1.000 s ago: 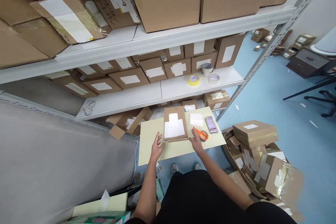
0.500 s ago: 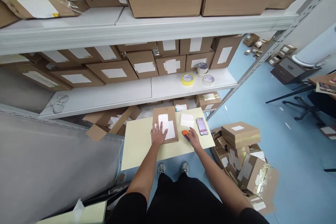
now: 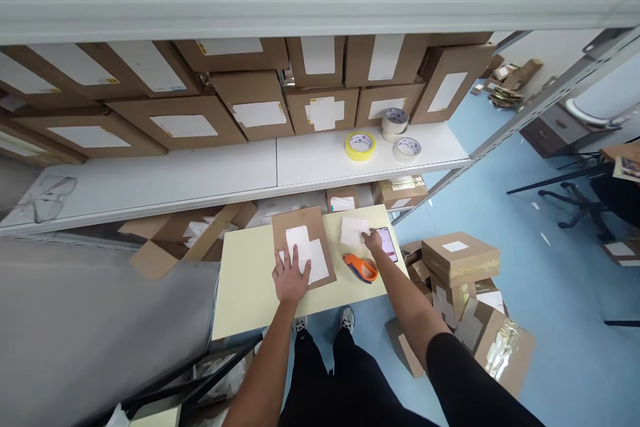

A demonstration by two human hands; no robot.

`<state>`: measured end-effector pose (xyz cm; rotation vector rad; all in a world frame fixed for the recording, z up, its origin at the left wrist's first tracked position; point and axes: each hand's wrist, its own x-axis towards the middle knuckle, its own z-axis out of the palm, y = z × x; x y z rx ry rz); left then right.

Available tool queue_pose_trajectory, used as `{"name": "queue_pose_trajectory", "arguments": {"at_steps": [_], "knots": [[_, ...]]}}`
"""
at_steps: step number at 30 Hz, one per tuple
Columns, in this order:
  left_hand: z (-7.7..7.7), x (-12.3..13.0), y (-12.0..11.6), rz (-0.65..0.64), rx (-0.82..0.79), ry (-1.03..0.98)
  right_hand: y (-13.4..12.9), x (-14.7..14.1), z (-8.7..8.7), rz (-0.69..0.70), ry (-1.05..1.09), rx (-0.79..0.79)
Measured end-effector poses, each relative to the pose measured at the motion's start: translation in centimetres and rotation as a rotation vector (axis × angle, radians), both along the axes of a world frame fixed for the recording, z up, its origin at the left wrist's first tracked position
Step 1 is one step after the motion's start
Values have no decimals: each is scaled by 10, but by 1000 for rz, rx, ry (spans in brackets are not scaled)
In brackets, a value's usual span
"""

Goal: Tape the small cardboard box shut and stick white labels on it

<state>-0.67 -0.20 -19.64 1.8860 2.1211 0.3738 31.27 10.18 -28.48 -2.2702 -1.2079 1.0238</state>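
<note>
My left hand (image 3: 291,275) lies with spread fingers on the lower left of a flat brown cardboard box (image 3: 325,240), over its white labels (image 3: 316,260). To the right, my right hand (image 3: 372,241) touches the lower right corner of a small stack of white paper (image 3: 353,229); its fingers are close together at the edge, and whether they pinch a sheet is too small to tell. An orange cutter (image 3: 361,268) lies on the cream table (image 3: 245,280) below that hand. A phone (image 3: 387,245) with a lit screen is partly behind the right wrist.
Across the table is a white shelf (image 3: 215,180) bearing labelled boxes (image 3: 323,109), yellow tape (image 3: 360,145) and white tape rolls (image 3: 407,149). An open carton (image 3: 173,237) sits behind the left side. Piled boxes (image 3: 460,259) stand on the floor at right.
My right hand has left the orange cutter and moved up to the white paper. My left hand stays on the box. The view has shifted closer to the shelf.
</note>
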Motion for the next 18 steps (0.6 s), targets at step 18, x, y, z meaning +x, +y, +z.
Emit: {"name": "queue_pose_trajectory", "arguments": {"at_steps": [18], "knots": [[-1, 0, -3, 8, 23, -36, 25, -7, -22, -21, -70, 7]]}}
